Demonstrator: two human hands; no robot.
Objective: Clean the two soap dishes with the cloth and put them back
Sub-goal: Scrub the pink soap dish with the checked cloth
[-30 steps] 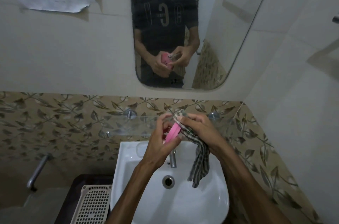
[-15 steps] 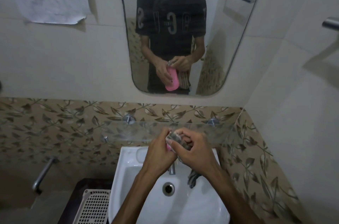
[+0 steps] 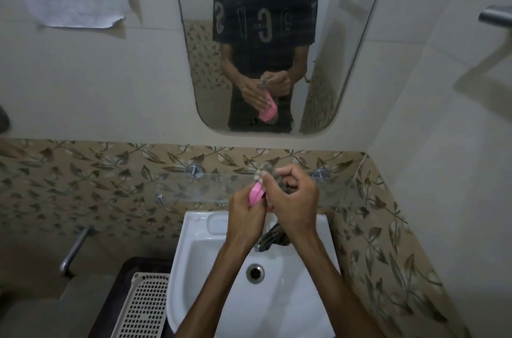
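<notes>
My left hand point(image 3: 245, 217) grips a pink soap dish point(image 3: 256, 192) over the back of the white sink point(image 3: 194, 268). My right hand point(image 3: 295, 199) is closed around a checked cloth point(image 3: 275, 238), pressing its bunched top end against the dish. The rest of the cloth hangs down below my right palm, over the tap. Most of the dish is hidden between my two hands. The mirror point(image 3: 346, 60) reflects the same grip, pink dish and cloth together. I see only one soap dish.
A glass shelf point(image 3: 177, 188) runs along the leaf-patterned tiles just behind my hands. The tap point(image 3: 260, 246) stands under the cloth, the drain point(image 3: 255, 273) below. A perforated plastic basket point(image 3: 144, 307) sits left of the sink. A metal bar point(image 3: 73, 249) juts from the left wall.
The cloth has been drawn up and bunched against the dish, with less of it hanging down. My right hand shifted up and over the dish's top end.
</notes>
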